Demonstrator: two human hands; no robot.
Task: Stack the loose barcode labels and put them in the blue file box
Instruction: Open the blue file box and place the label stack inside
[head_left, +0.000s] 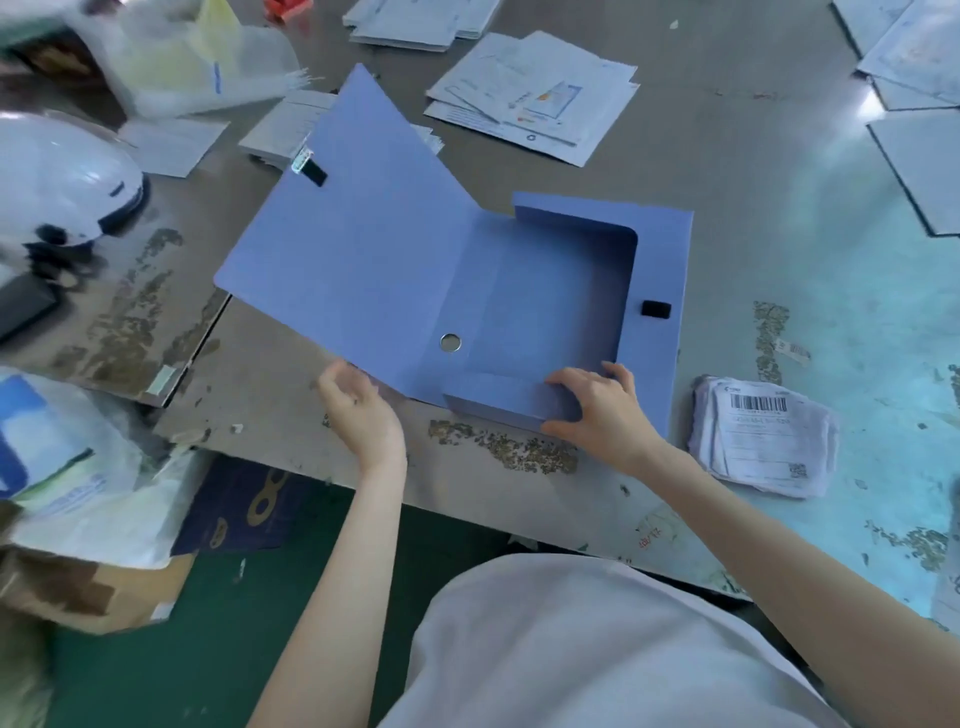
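Observation:
The blue file box (561, 291) lies open on the table, its lid (353, 244) swung up to the left and its inside bare. My left hand (361, 410) grips the lid's near corner from underneath, fingers curled. My right hand (602, 408) lies spread on the box's near flap (498, 397), thumb against the flap's front edge. A stack of barcode labels (763, 436) sits on the table to the right of the box, apart from both hands.
Piles of printed sheets (530, 98) lie at the back of the table and more sheets (914, 57) at the far right. A white helmet (57, 176) and plastic bags (197, 57) crowd the left. A single small label (792, 351) lies near the stack.

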